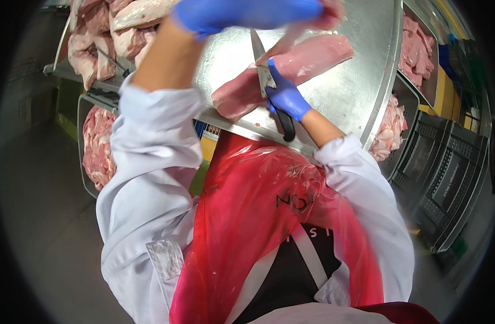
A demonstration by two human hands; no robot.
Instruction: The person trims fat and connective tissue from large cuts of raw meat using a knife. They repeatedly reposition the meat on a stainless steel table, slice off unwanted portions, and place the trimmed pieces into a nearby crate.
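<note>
Beside steel table (361,81), meat-filled trays (415,102); right hand (286,97) grips knife (265,75), left hand (247,13) pinches meat strip (326,19).

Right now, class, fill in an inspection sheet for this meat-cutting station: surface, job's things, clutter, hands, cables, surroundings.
Surface: round steel table, wet sheen, a few meat specks.
Job's things: long pink meat cut lying across the table; black-handled knife, its blade upright against the cut.
Clutter: nothing seen on the table besides the cut and knife.
Hands: right hand, blue glove, closed around the knife handle; left hand, blue glove, blurred, raised over the table, pulling up a strip of meat.
Cables: nothing seen.
Surroundings: trays of meat pieces left and right; dark plastic crates at right; grey floor.
</note>
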